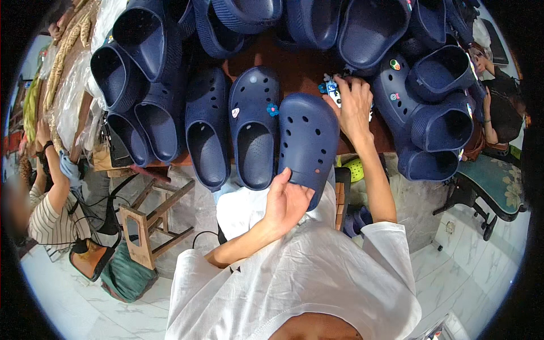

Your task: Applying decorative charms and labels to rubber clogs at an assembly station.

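Clog of dark blue rubber (309,130) sits over the lap, held by the curled left hand (288,203). Its holes look mostly bare, so it seems not done. Another dark blue rubber clog (254,95) beside it already has a blue plastic flower (272,109). The half-bent right hand (355,106) covers small bright plastic charms (334,95); I can't tell if it grips one. Brown table (300,73), pale tile floor (470,266).

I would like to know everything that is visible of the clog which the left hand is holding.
The clog is navy blue, smooth and rubbery-looking, with a rounded toe and dark holes across its upper. No decoration stands out on it, only a small pinkish spot at one hole, unclear what. Its toe points away from the person, upper facing the camera. The left hand grips the opening end, thumb outside, fingers hidden within, partly covering the heel. Whether it touches the neighbouring clog cannot be told.
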The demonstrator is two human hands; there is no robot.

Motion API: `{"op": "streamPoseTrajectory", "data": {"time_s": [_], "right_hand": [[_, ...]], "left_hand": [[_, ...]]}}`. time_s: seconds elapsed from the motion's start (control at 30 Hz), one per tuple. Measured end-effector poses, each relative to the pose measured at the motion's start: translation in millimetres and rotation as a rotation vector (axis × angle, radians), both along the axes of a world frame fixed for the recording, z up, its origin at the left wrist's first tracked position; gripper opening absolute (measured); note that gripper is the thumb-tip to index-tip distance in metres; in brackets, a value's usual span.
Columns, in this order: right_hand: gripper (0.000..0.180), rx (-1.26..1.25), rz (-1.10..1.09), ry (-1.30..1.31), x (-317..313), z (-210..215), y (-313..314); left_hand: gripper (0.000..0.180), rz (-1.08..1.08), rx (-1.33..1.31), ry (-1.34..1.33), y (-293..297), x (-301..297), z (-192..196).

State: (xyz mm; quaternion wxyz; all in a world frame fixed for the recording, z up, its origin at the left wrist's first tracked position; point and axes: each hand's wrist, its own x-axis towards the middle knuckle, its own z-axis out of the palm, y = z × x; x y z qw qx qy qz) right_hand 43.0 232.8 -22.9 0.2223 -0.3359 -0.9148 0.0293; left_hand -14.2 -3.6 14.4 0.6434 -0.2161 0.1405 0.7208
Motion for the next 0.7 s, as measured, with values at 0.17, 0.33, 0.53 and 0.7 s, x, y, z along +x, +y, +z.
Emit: {"op": "streamPoseTrajectory", "data": {"time_s": [0.17, 0.33, 0.53, 0.7], "right_hand": [[0.037, -0.018, 0.017, 0.04, -2.7, -6.4, 1.2], [0.032, -0.083, 0.011, 0.095, 2.5, -2.9, 4.1], [0.033, -0.027, -0.058, -0.005, 1.0, -1.6, 3.7], [0.03, -0.089, -0.086, 0.063, -6.8, -6.7, 2.7]], "left_hand": [[0.049, 0.035, -0.025, 0.187, 6.4, 1.4, -10.9], [0.041, 0.028, -0.124, 0.298, 4.8, 1.2, -6.9], [0.049, 0.042, -0.052, 0.231, 2.3, 0.8, -12.0], [0.049, 0.028, -0.072, 0.261, 7.4, -2.1, -3.4]]}}
